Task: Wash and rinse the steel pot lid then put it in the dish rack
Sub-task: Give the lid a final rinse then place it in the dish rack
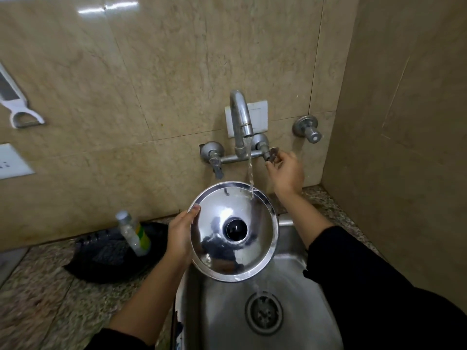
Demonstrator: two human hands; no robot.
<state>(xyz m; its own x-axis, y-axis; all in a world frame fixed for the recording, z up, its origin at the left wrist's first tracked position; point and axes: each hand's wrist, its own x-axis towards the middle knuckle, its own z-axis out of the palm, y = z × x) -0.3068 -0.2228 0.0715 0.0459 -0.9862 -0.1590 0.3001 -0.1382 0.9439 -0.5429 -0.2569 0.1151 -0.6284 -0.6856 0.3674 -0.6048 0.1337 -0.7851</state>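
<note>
The steel pot lid (233,232) is held tilted over the back of the sink (290,294), its black knob (236,227) facing the camera. The left hand (180,236) grips its left rim, thumb on the face and fingers behind. Water (250,170) from the tap spout (241,117) strikes the lid's upper right edge, and a stream runs off the bottom rim toward the drain (263,313).

The right hand (286,170) is up at the wall, fingers closed narrowly around the right tap handle (271,154). The left tap handle (217,165) hangs just above the lid's top rim, close to it. A separate valve (307,128) sits on the wall farther right.

On the speckled desk (38,299) left of the sink lies a black bag (106,256), with 1 clear bottle (130,232) and a yellow-green bottle (142,236) leaning on it, just beside the left wrist. A white peeler (15,102) hangs on the tiled wall at far left, above a white socket plate (12,161).

The side wall (404,147) closes in on the right, near the right sleeve (366,279). The sink basin below the lid is open. No dish rack shows in this view.
</note>
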